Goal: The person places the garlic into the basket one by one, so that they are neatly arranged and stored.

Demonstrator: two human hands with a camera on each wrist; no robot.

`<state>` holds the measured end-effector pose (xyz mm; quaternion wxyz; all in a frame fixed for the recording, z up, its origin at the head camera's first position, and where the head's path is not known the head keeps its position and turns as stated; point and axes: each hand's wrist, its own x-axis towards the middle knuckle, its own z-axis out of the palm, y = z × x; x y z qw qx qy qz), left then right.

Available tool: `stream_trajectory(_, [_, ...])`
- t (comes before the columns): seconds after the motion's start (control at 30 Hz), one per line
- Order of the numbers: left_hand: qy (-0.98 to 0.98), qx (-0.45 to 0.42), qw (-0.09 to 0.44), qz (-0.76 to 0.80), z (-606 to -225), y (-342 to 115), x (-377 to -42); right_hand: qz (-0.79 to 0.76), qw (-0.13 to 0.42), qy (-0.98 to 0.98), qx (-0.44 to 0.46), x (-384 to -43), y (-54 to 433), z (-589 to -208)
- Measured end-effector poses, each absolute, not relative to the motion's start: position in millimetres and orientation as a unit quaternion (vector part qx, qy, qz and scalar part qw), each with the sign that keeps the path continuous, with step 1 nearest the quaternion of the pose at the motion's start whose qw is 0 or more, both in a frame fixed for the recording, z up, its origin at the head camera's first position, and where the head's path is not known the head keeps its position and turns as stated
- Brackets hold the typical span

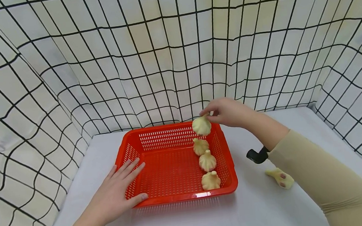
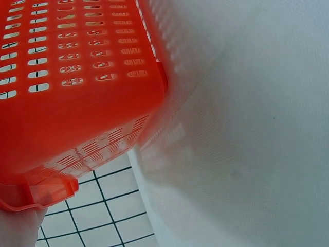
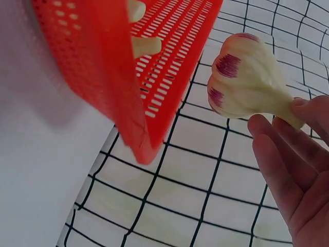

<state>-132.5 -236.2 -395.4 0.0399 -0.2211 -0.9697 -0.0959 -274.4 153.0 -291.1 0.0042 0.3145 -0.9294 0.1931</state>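
My right hand (image 1: 228, 112) pinches a garlic bulb (image 1: 201, 126) by its stem, over the far right corner of the red plastic basket (image 1: 173, 198). In the right wrist view this garlic bulb (image 3: 247, 77) shows purple patches, with thumb and fingers at its neck. Three more garlic bulbs sit in a row along the basket's right side: a far one (image 1: 200, 146), a middle one (image 1: 207, 161) and a near one (image 1: 211, 180). With its fingers spread, my left hand (image 1: 118, 191) rests on the basket's left rim.
Another garlic bulb (image 1: 282, 178) lies on the white table (image 1: 257, 208) to the right of the basket, beside the right forearm. Black wire netting (image 1: 170, 70) backed by white cloth stands behind and on both sides of the table.
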Motion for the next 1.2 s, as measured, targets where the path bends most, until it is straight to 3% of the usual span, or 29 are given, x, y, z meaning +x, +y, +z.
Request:
stream_trajectory(0.67, [-0.970,-0.218,0.041,-0.097,-396.4,-236.5,-132.4,0.092,-0.077,-0.919,0.375,-295.7,73.4,-301.3])
stream_trajectory(1.2, [-0.970,-0.219,0.043,-0.097,-396.1,-236.7,-132.3,0.024,-0.130,-0.909,0.396,-298.6,43.3,-324.4])
